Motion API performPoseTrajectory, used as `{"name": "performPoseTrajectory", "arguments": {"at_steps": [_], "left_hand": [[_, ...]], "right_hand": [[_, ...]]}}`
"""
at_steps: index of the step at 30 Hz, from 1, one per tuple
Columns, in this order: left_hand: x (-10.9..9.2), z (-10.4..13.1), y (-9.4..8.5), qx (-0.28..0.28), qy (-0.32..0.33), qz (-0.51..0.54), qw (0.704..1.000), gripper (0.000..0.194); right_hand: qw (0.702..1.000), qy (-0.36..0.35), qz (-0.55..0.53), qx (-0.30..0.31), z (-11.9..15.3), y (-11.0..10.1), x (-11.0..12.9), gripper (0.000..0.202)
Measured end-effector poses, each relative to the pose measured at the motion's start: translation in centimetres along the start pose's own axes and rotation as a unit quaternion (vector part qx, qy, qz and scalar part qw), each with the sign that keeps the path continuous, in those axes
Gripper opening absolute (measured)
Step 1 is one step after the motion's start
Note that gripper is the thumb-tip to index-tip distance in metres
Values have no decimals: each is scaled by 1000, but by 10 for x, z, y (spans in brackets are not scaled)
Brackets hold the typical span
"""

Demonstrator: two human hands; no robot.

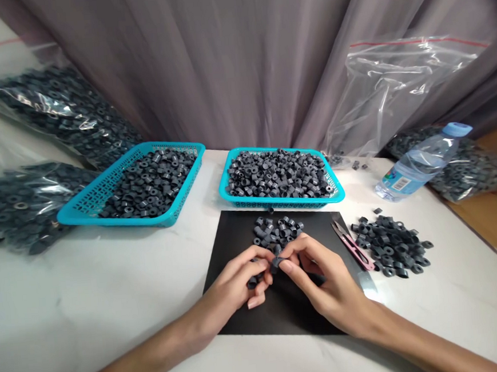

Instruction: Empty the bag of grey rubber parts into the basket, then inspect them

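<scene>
Over a black mat [242, 318], my left hand [242, 275] and my right hand [319, 272] meet at their fingertips. Between them they pinch one small dark grey ring-shaped part [276, 262]. More such parts [254, 280] show under the curled fingers of my left hand; whether it grips them is hard to tell. Just beyond the fingers lies a small pile of the same grey parts [280, 229] on the mat. Pink-handled thread snips [357, 250] rest at the mat's right edge, beside a larger heap of grey parts [395, 246] on the white table.
Two blue baskets [165, 218] [282, 201] filled with grey parts stand behind the mat. Clear bags of parts [62, 109] lie at the left. At the right are a tilted water bottle [419, 164], another filled bag [471, 168] and a cardboard box [491, 213].
</scene>
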State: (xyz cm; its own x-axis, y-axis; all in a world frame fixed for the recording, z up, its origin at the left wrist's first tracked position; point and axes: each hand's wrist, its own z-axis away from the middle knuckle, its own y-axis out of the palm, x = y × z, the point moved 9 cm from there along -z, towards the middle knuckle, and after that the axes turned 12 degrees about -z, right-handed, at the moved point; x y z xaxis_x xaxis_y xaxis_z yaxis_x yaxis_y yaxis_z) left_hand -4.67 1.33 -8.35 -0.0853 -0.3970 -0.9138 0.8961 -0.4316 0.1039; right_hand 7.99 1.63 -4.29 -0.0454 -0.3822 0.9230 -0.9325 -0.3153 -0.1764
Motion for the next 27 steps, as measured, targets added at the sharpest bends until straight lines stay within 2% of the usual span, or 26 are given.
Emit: {"name": "performPoseTrajectory", "arguments": {"at_steps": [7,11,14,18,24,27], "left_hand": [[-1,-1,8,38,22,76,996,23],[8,-2,12,64,-8,137,988,30],[13,-2,10,50,-30,181,982,29],[14,1,10,34,-50,205,977,30],[15,2,9,44,-34,243,969,30],[16,2,9,49,-43,224,972,31]], "right_hand": [[1000,21,-11,21,0,9,-7,9],[998,-37,36,46,-2,15,4,13],[994,-71,60,61,-4,18,11,20],[993,-77,70,47,-7,19,15,26],[986,-113,86,86,-15,31,30,27],[986,-91,94,106,-18,18,40,24]]}}
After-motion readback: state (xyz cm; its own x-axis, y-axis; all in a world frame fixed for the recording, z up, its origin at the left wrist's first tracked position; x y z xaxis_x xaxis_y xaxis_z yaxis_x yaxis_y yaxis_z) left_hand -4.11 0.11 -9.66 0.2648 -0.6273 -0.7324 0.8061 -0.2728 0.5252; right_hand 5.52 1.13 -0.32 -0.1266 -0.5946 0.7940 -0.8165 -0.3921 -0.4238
